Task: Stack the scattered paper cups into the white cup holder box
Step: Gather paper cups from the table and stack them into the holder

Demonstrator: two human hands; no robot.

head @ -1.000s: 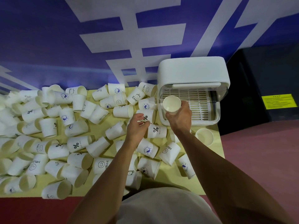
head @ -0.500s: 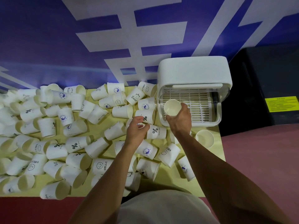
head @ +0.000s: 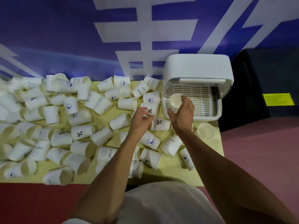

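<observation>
1. Scattered paper cups [head: 80,135] lie on their sides across the yellow worktop [head: 171,173]; we read "%", "HELLO" and "Bear" on them.
2. Our left grip [head: 140,121] curls at a "%" cup [head: 152,109]; we cannot tell whether it is clamped.
3. Our right grip [head: 181,113] clamps a plain cup [head: 175,101], mouth toward us, over the left end of the white cup holder box [head: 199,68] tray.
4. One upright cup [head: 206,131] stands near the worktop's right edge.

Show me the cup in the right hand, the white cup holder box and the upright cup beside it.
held cup [head: 175,101]: head view, inner wall.
white cup holder box [head: 197,65]: head view, top of lid.
upright cup [head: 206,132]: head view, inside bottom.
</observation>
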